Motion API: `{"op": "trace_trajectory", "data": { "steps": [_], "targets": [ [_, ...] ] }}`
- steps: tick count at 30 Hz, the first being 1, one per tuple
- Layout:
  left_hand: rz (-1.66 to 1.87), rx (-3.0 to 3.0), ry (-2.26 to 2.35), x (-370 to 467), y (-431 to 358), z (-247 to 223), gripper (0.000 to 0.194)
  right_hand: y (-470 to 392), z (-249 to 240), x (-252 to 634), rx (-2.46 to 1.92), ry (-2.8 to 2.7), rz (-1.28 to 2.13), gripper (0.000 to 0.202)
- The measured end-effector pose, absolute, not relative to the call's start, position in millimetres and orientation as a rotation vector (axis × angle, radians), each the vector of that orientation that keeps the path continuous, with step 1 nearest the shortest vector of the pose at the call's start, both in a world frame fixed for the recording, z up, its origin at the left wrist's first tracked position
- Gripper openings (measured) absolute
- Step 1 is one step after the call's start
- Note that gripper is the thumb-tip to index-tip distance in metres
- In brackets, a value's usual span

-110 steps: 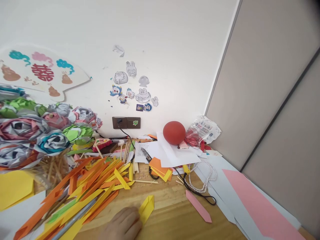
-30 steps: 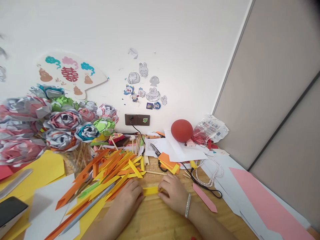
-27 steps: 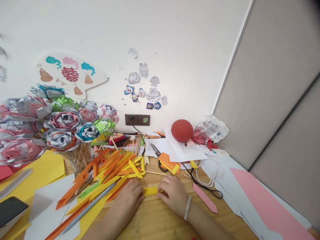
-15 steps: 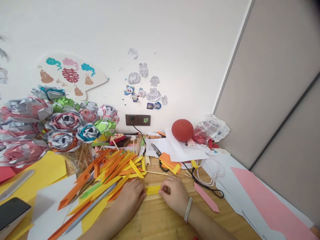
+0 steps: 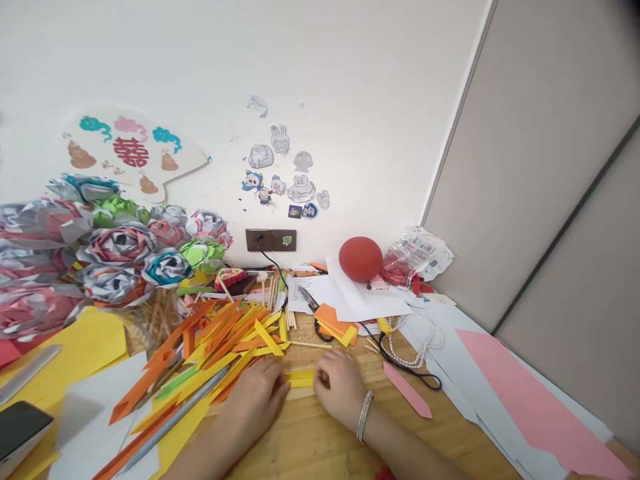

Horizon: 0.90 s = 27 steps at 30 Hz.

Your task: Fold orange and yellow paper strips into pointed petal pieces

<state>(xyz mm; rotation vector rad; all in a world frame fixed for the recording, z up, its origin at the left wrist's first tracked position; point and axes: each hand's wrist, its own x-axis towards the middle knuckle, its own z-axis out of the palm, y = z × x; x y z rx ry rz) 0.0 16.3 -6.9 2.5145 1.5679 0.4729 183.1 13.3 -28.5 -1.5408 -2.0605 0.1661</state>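
Both ends of a folded yellow strip [image 5: 301, 379] are gripped: our left hand [image 5: 257, 390] is closed on its left end, our right hand [image 5: 341, 388] pinches its right end, and a short stretch shows between them, creased lengthwise. It sits in the near middle of the wooden table [image 5: 300, 443]. On our right wrist we wear a shiny bracelet [image 5: 365, 417].

Just left of our left hand we have a heap of orange and yellow folded strips [image 5: 215, 340], with a grey pen [image 5: 175, 421] slanting along its near side. Farther left we see a white sheet [image 5: 90, 407], and a phone [image 5: 23, 427] at the near left edge. Paper flowers [image 5: 123, 243] crowd the far left.

Beyond our right hand, orange and yellow papers [image 5: 334, 323] partly cover a pair of scissors [image 5: 307, 299]. To the right we see a pointed pink strip [image 5: 406, 390], then a string of pearls [image 5: 411, 362] beyond it. At the far side a red balloon [image 5: 360, 259] rests on white paper [image 5: 367, 308] beside a clear plastic bag [image 5: 417, 257].
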Motion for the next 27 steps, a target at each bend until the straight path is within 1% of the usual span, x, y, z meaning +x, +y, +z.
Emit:
{"op": "trace_trajectory", "data": {
  "steps": [6, 11, 19, 21, 23, 27],
  "targets": [
    [0.418, 2.519, 1.643, 4.4, 17.2, -6.9, 0.015, 13.9, -25.7, 182.2, -1.564, -2.1, 0.154, 0.013],
    [0.395, 2.507, 1.727, 10.0, 15.5, -4.8, 0.021, 13.9, -24.1, 179.7, -1.632, -2.136, 0.089, 0.012],
    [0.365, 2.509, 1.777, 12.8, 11.6, -2.5, 0.021, 14.4, -18.2, 179.5, -1.718, -2.19, 0.04, 0.01],
    [0.367, 2.506, 1.782, 12.3, 11.8, -2.1, 0.021, 14.1, -18.7, 178.9, -1.716, -2.197, 0.034, 0.007],
    [0.371, 2.503, 1.784, 11.8, 12.4, -2.5, 0.021, 13.7, -20.7, 177.6, -1.673, -2.242, -0.002, 0.004],
    [0.377, 2.496, 1.782, 10.8, 14.1, -4.6, 0.017, 12.5, -25.4, 178.3, -1.359, -2.491, -0.231, 0.012]
  ]
}}
